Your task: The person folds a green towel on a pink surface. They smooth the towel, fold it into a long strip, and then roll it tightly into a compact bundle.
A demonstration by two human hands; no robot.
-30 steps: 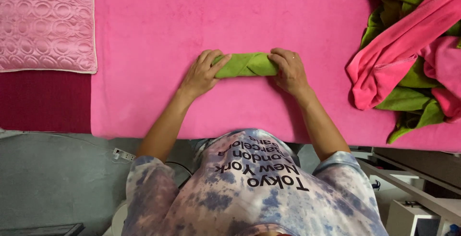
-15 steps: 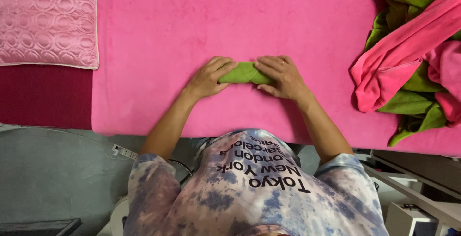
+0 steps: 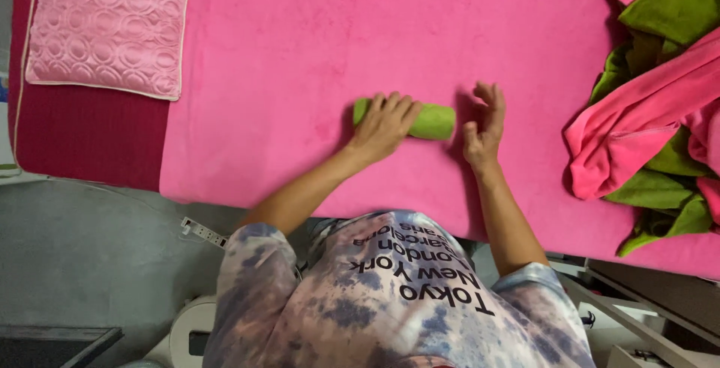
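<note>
Nearest to the camera is the person's shirt (image 3: 390, 293), a tie-dye one in grey, purple and pink with dark print, and from it both bare forearms reach forward over the edge of the pink cover (image 3: 315, 53) that lies on the work surface. The left hand (image 3: 382, 124) lies palm down on the roll (image 3: 420, 119), a small green cloth rolled into a short tube. The fingers (image 3: 394, 106) are a little spread and bent over the left part of the roll, so they press it from above; they do not close around it. The right end of the roll shows free beside this hand. The right hand (image 3: 484, 128) is just beside that free end, on the right of it, and does not touch it. It stands on its edge, the fingers straight and apart, the palm turned toward the roll, and it holds nothing. The roll lies on the pink cover, about in the middle of the view, with its long side going left to right. On the right side is a pile (image 3: 660, 106) of loose pink and green cloths, well apart from the hands. Far to the left, at the top corner, a quilted pink pad (image 3: 109, 23) lies on a dark red cover (image 3: 90, 139). Below the edge of the surface there is a grey floor (image 3: 82, 263).
</note>
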